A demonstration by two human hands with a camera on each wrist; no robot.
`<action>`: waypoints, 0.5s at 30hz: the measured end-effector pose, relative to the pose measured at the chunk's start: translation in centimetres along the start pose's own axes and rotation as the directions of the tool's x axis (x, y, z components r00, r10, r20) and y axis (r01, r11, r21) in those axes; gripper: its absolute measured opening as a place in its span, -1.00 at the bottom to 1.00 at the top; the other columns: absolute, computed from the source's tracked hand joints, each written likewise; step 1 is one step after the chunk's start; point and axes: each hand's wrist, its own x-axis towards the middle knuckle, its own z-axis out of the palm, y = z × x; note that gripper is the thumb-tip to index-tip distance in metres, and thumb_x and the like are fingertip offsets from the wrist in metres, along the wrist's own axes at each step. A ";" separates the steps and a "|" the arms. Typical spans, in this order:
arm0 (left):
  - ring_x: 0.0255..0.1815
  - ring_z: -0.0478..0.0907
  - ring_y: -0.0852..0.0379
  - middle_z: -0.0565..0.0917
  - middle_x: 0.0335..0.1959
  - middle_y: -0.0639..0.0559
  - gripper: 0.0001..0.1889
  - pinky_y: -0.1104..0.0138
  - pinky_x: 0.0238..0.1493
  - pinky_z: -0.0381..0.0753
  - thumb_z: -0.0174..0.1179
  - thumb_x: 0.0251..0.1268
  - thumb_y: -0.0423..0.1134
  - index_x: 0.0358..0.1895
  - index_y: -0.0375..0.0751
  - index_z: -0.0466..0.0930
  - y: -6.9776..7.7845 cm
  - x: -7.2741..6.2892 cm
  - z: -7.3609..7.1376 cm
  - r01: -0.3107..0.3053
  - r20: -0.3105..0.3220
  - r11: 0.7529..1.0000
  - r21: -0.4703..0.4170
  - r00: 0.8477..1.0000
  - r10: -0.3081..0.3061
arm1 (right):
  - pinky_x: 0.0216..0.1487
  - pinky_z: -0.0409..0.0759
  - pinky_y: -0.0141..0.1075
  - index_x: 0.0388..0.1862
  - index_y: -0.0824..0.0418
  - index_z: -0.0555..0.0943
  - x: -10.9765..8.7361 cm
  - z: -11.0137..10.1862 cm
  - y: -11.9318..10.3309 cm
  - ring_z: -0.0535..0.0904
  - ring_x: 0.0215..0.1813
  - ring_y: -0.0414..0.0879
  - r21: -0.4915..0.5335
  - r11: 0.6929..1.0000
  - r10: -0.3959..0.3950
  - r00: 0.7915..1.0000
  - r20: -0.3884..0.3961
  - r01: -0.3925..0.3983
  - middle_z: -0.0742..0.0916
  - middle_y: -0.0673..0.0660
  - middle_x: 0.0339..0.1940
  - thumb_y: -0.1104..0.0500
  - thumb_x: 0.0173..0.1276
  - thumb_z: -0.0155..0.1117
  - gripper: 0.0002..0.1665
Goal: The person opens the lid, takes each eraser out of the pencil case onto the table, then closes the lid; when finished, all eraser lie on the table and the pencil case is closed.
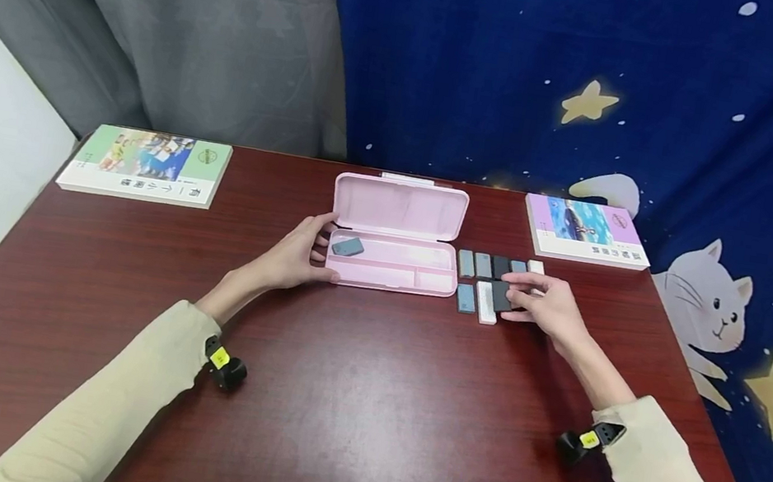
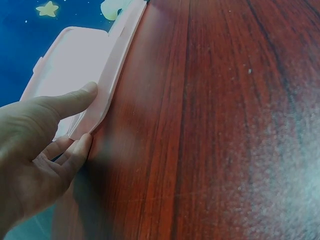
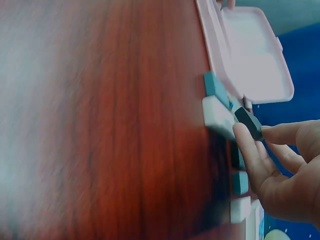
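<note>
An open pink pencil case (image 1: 399, 207) lies on the table with its lid raised at the back. One grey-blue eraser (image 1: 348, 247) sits slanted in the left part of its tray. My left hand (image 1: 290, 256) grips the case's left end, thumb at the front corner and fingers round the side. Between thumb and fingers of my right hand (image 1: 548, 305) is a black eraser (image 3: 248, 123), held tilted above the others. Beside it are a white eraser (image 1: 485, 302) and a blue eraser (image 1: 466, 298). Behind these runs a row of several erasers (image 1: 483, 265), its right end partly covered by the right hand.
A green-covered book (image 1: 143, 165) lies at the back left of the brown table (image 1: 361, 412), a purple-covered book (image 1: 586, 231) at the back right. Behind the lid a white object (image 1: 407, 178) shows at the table's back edge. Grey and blue curtains hang behind.
</note>
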 end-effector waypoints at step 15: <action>0.06 0.40 -0.28 0.29 0.21 -0.41 0.11 -0.03 0.03 0.56 0.48 -0.12 -0.53 0.46 -0.33 -0.13 0.5 0.2 0.1 0.028 -0.015 0.995 -0.091 0.999 -0.029 | -0.22 0.69 -0.12 0.16 0.58 0.46 -0.6 -0.8 1.3 0.68 -0.31 -0.14 -0.104 0.994 0.031 0.999 -0.037 -0.035 0.55 0.54 0.01 0.43 0.38 0.13 -0.61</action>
